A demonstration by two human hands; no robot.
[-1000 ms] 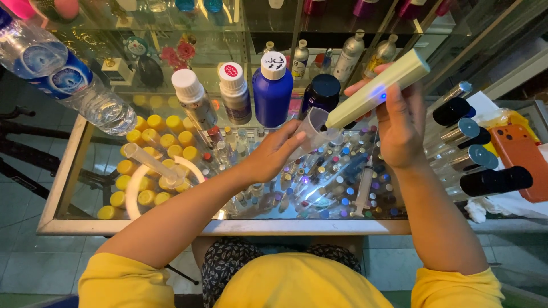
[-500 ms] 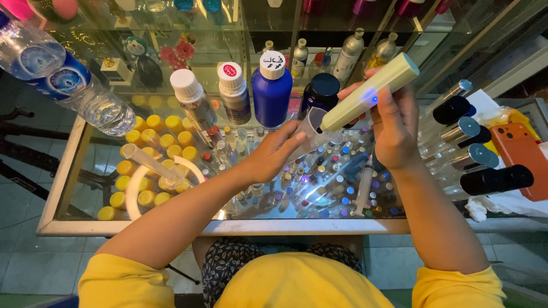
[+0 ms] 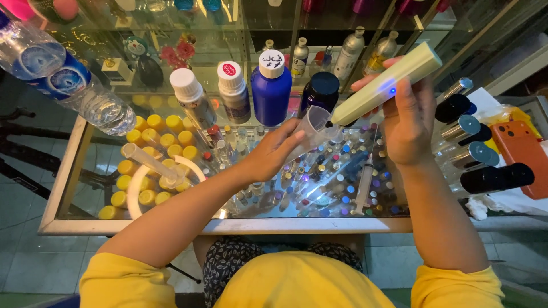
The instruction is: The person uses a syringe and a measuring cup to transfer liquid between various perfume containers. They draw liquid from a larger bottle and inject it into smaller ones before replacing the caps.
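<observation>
My left hand (image 3: 273,153) grips a small clear plastic cup (image 3: 313,129), tilted over the glass counter. My right hand (image 3: 408,117) holds a pale green pen-shaped device (image 3: 383,91) with a blue light on its side. The device's dark tip sits at the cup's rim. Both hands hover above the counter's middle, in front of a blue bottle (image 3: 272,88) and a dark blue jar (image 3: 319,91).
A glass counter (image 3: 228,226) shows several small vials and yellow-capped bottles beneath. White-capped bottles (image 3: 193,100) stand at the back. A syringe (image 3: 150,161) lies left, another syringe (image 3: 364,185) right. Black and silver capped tubes (image 3: 476,154), an orange phone (image 3: 518,154), and a water bottle (image 3: 63,80) sit at the sides.
My right hand has drawn the green device up and to the right, so its tip moved from inside the cup to the rim. The left hand and cup stay nearly still.
</observation>
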